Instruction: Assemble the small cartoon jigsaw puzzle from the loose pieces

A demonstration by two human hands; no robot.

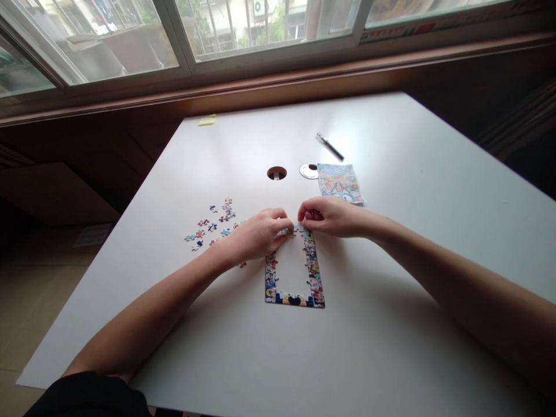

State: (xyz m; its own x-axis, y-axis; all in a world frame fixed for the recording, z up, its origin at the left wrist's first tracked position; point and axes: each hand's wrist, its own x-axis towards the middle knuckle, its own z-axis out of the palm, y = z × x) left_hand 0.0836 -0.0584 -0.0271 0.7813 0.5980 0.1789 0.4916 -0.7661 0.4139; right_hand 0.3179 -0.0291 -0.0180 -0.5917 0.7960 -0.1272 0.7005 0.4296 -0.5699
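Note:
A jigsaw border [315, 275] lies on the white table [369, 347], its sides and bottom edge joined round a bare middle. My left hand [260, 233] is over its upper left corner, fingers bent together; whatever they hold is too small to make out. At the upper right corner rests my right hand [330, 216], its fingers curled, with the fingertips hiding anything between them. Several loose puzzle pieces [212, 227] are scattered left of my left hand, some partly behind it. The printed picture sheet [341, 180] lies just beyond my right hand.
Farther back are a dark pen [330, 146], a round metal cover [308, 171] and a round hole [277, 173] in the table. A strip of yellow tape [207, 120] is at the far left edge. Windows [269, 29] stand behind the table.

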